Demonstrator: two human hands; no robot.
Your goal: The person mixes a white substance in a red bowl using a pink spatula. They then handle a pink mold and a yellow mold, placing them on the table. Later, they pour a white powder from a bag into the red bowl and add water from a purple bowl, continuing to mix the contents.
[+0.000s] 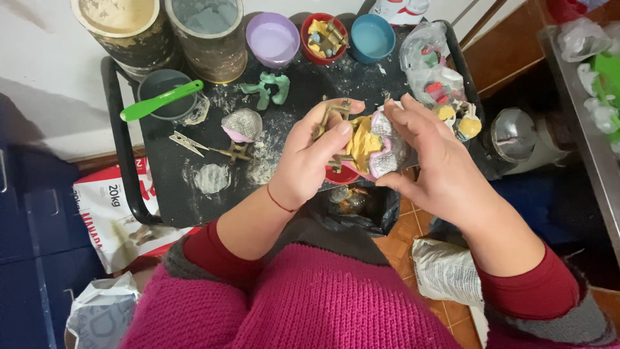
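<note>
The left hand (310, 161) is closed around a small brown cross-shaped piece (330, 117), its thumb and fingers pinching it against the yellow filling of a mould (378, 150). The right hand (434, 161) grips that same mould from the other side, fingers curled over its pink rim and its grey, glittery outside (the yellow mass sits inside, between the two hands). The mould is held in the air over the near right part of the black tray (194, 200), just above a red bowl (341, 174) that is mostly hidden under the hands.

On the tray to the left of the mould lie a second grey-and-pink mould (241, 124), another brown piece (235, 152) and a pale clip (185, 142) in scattered white powder. Further left on the tray a green spatula (161, 100) rests across a dark cup (165, 90). Along the tray's far edge stand two large tubs (206, 35), a purple bowl (272, 39), a red bowl of yellow casts (325, 37) and a blue bowl (372, 36), with a green cast figure (266, 89) lying just in front of the purple bowl. At the tray's right edge sits a clear bag of coloured figures (434, 71).
</note>
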